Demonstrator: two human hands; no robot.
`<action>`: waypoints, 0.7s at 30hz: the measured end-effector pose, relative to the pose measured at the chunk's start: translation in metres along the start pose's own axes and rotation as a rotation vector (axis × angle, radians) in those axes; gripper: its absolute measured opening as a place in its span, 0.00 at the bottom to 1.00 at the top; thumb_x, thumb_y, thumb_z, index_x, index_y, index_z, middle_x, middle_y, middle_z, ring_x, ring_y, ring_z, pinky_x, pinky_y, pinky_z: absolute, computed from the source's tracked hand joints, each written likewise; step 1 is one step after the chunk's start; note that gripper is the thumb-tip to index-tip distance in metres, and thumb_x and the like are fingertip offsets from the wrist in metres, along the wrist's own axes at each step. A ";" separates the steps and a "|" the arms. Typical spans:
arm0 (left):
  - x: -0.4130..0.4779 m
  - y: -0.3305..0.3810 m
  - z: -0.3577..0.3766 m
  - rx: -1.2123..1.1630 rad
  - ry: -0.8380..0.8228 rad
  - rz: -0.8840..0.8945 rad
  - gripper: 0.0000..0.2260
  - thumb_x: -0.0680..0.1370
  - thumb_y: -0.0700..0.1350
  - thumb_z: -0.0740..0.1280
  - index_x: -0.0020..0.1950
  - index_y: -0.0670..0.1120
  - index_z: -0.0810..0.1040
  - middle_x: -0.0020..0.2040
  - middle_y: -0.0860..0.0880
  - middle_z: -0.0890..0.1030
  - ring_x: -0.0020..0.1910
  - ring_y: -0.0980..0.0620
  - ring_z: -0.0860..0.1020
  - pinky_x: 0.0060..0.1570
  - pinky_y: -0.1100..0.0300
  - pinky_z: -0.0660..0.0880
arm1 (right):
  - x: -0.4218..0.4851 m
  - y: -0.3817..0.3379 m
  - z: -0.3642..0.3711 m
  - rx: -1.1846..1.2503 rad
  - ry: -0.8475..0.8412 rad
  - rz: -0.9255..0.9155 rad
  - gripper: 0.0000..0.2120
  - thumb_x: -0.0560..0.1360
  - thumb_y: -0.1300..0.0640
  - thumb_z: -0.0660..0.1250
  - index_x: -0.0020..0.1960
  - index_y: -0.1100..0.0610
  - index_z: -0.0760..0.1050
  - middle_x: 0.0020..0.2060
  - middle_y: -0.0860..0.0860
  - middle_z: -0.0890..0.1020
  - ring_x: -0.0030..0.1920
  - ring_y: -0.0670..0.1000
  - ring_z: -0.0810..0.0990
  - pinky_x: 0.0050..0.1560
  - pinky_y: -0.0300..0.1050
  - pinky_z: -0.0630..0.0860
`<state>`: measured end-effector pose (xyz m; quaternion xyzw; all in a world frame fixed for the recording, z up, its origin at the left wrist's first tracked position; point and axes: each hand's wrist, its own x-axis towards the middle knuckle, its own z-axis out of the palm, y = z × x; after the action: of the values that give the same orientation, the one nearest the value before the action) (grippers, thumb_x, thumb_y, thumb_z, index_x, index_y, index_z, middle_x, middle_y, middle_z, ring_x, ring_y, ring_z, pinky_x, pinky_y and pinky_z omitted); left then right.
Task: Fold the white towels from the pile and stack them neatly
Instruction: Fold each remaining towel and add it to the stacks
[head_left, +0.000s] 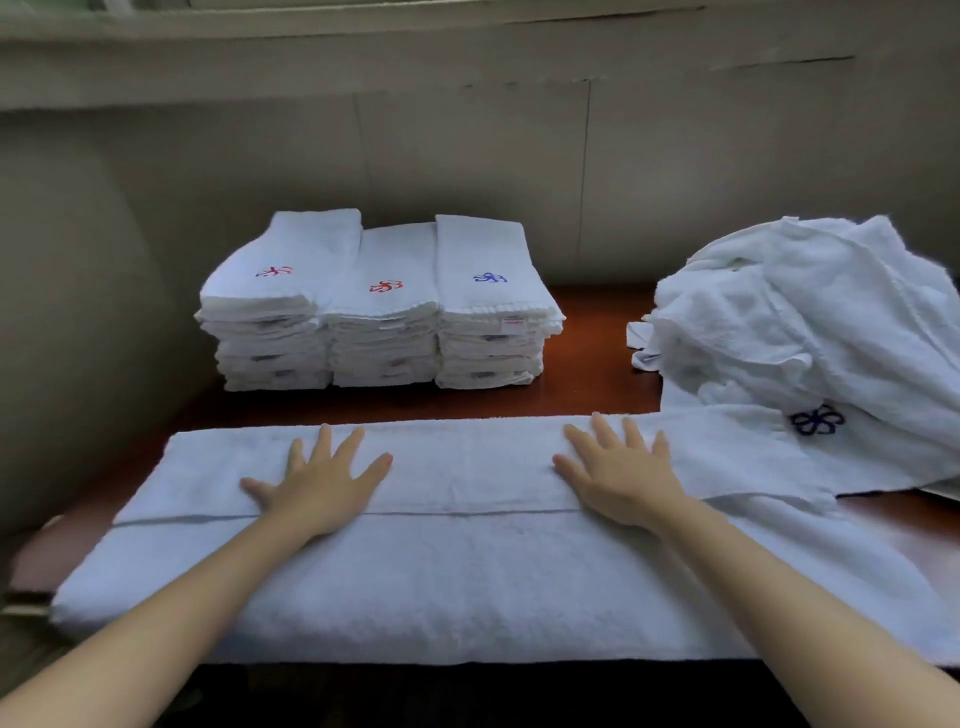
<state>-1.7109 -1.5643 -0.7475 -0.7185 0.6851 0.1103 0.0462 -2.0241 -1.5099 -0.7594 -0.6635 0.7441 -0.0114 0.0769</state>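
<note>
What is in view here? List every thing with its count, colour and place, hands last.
folded towel stacks: three, white, side by side at the table's back; red emblems on the left two tops, blue on the right.
unfolded pile: one heap, white, table's right side.
spread towel: one, white, lengthwise across the front, dark blue emblem at its right end.
table: one, reddish-brown wood.
wall: grey-beige, behind.
hands: two, left hand and right hand, flat on the spread towel, fingers spread.
</note>
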 end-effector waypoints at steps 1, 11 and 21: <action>0.004 -0.003 0.001 -0.007 0.011 0.001 0.33 0.72 0.75 0.41 0.75 0.66 0.42 0.78 0.56 0.39 0.78 0.47 0.42 0.65 0.27 0.43 | 0.003 0.002 -0.002 -0.010 -0.015 -0.019 0.30 0.77 0.32 0.42 0.76 0.41 0.49 0.78 0.49 0.46 0.77 0.58 0.44 0.71 0.65 0.40; 0.060 -0.024 -0.008 -0.055 0.098 0.019 0.28 0.76 0.70 0.42 0.76 0.65 0.44 0.79 0.55 0.42 0.78 0.50 0.44 0.66 0.28 0.44 | 0.005 -0.024 -0.011 -0.027 0.130 -0.207 0.21 0.82 0.44 0.49 0.69 0.53 0.67 0.67 0.51 0.70 0.68 0.52 0.66 0.71 0.51 0.57; 0.003 -0.039 0.004 0.018 0.102 0.273 0.29 0.79 0.66 0.46 0.78 0.60 0.46 0.79 0.52 0.43 0.78 0.50 0.43 0.72 0.41 0.42 | -0.051 -0.038 -0.002 -0.090 -0.031 -0.420 0.31 0.78 0.36 0.48 0.77 0.48 0.50 0.77 0.50 0.51 0.77 0.52 0.48 0.75 0.48 0.45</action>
<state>-1.6725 -1.5638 -0.7556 -0.6228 0.7790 0.0729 0.0023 -1.9813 -1.4644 -0.7476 -0.8070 0.5879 0.0161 0.0546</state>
